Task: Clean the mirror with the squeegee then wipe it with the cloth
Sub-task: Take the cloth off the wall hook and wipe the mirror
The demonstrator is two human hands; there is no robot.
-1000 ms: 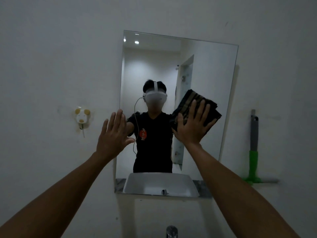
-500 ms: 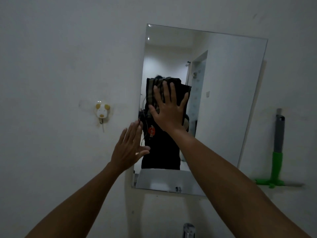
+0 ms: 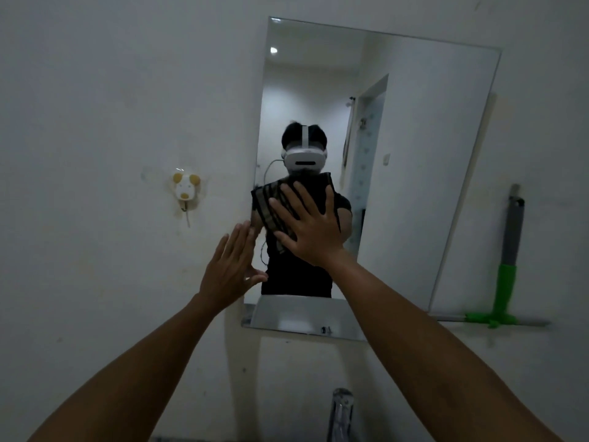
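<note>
We are wiping the mirror (image 3: 414,154): right hand (image 3: 307,228) pressing the cloth (image 3: 271,208) flat-palmed, left hand (image 3: 231,266) open, empty beside it; next, sweeping toward unwiped glass.

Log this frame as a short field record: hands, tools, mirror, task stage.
right hand: flat, fingers spread, pressing the cloth against the mirror near its left edge
left hand: open, empty, at the mirror's left edge; contact unclear
squeegee: not in hand, upright against the wall right of the mirror, blade down
wall hook: left of the mirror
tap: below the mirror
stage: cloth wipe in progress
</note>
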